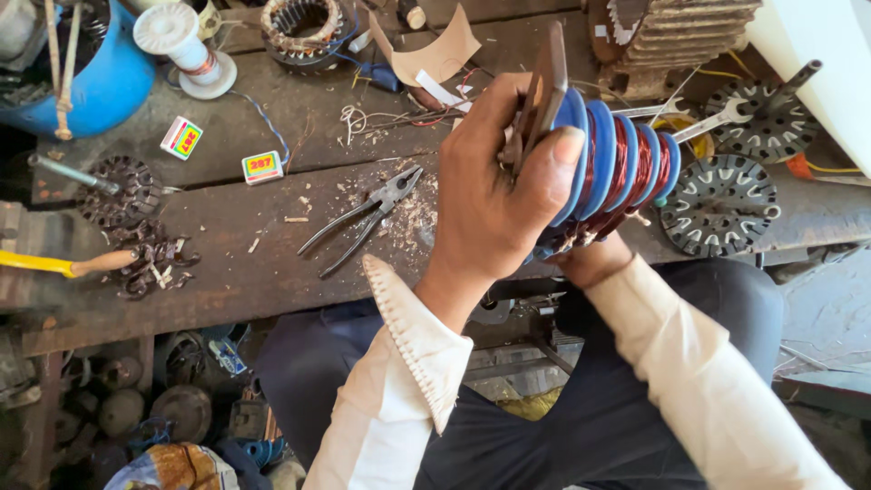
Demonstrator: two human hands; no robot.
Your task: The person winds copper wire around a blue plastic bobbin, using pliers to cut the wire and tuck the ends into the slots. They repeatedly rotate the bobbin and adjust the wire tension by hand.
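My left hand grips the near end of a coil winding former, a row of blue discs with reddish copper wire wound between them. The thumb presses on the first blue disc, and a dark flat wooden piece sticks up between the fingers. My right hand supports the former from underneath and is mostly hidden by it. A metal rod runs out of the former's far end to the right. Both arms wear cream sleeves.
Pliers lie on the worn wooden workbench. Two small matchboxes, a white thread spool, a blue bucket, a wound stator, rotor laminations and a yellow-handled tool surround them.
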